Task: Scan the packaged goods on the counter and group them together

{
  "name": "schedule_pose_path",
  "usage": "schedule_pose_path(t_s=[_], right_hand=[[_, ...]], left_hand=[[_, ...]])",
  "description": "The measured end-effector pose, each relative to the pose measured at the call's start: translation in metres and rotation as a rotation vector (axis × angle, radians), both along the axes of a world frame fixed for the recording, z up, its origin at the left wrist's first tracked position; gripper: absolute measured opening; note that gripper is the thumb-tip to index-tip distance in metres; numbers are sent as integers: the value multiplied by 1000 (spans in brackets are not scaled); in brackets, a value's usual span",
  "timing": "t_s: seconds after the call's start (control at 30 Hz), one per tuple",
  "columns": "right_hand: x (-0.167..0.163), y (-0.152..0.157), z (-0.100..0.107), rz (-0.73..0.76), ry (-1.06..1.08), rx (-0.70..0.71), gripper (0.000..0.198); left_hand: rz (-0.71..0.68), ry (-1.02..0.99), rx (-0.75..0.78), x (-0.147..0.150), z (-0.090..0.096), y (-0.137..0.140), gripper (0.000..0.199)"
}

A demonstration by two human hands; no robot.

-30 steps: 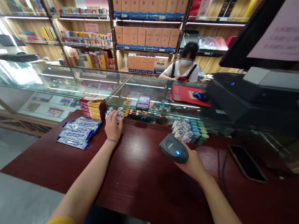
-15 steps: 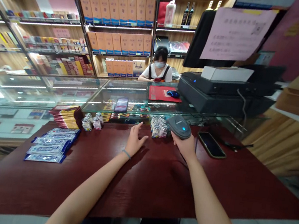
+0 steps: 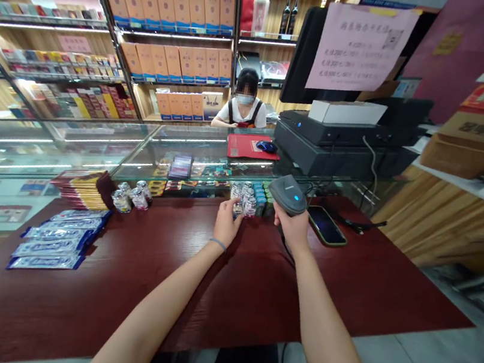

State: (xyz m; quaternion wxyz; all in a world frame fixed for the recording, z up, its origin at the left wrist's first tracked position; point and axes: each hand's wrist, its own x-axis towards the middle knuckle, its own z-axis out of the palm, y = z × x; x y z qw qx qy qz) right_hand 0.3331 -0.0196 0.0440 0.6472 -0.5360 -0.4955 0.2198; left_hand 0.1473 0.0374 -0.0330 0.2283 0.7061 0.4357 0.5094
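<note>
Right hand (image 3: 293, 228) clasped scanner (image 3: 288, 193) by its handle. Left hand (image 3: 226, 225) was at small bottles (image 3: 249, 205), fingers curved; could not tell whether any was held. Green containers (image 3: 268, 208) stood beyond, between hands. Phone (image 3: 328, 226) lay just right of right hand, blue packets (image 3: 56, 237) well left of left.

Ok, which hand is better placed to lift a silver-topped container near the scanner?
Probably the left hand: it is right at the silver-topped containers, while the right hand is occupied holding the scanner.

stocked shelves (image 3: 177, 32), a glass display counter (image 3: 192, 150) and a scanner (image 3: 288, 193) mark a shop.
</note>
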Motion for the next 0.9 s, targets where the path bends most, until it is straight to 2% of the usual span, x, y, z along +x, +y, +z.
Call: schedule_pose_path(t_s=[0.13, 0.23, 0.33, 0.5, 0.57, 0.7, 0.8, 0.9], right_hand=[[-2, -1, 1, 29, -2, -13, 34], [-3, -2, -2, 42, 0, -12, 32], [-6, -3, -4, 38, -37, -35, 34], [-20, -6, -5, 28, -175, 1, 41], [-28, -7, -6, 56, -240, 35, 45], [-45, -14, -10, 154, -391, 48, 49], [-60, -24, -8, 274, -601, -10, 53], [-75, -34, -4, 422, -870, -4, 55]], left_hand=[[11, -10, 5, -1, 3, -1, 43], [22, -60, -26, -13, 5, -3, 42], [32, -167, -76, -39, 10, -5, 43], [-18, -321, -143, -105, 19, -5, 51], [-74, -394, -214, -132, 22, -7, 57], [-239, -634, -461, -176, 27, -17, 74], [-345, -797, -601, -196, 31, -25, 75], [-387, -911, -666, -206, 33, -28, 73]])
